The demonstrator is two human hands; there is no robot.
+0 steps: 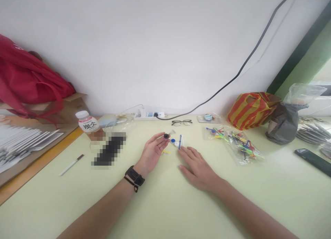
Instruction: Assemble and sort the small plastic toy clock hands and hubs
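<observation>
Between the fingertips of my left hand [153,150], palm turned up, is a small round black disc [166,136]. Just right of it lie a blue disc [173,141] and a white disc [176,144] on the table. A short yellow plastic piece [166,152] is beside my left fingers. My right hand [195,166] rests palm down with its fingers stretched out. Its fingertips reach the lower end of a thin blue stick [180,142], and a white stick [183,140] lies alongside. What is under the right fingers is hidden.
Glasses [182,122] and a power strip [148,115] lie along the wall. Clear bags of coloured plastic parts [244,147] are at right, near a striped bag [252,110], a grey bag [281,123] and a phone [314,160]. At left stand a bottle [89,125] and a pen [71,165].
</observation>
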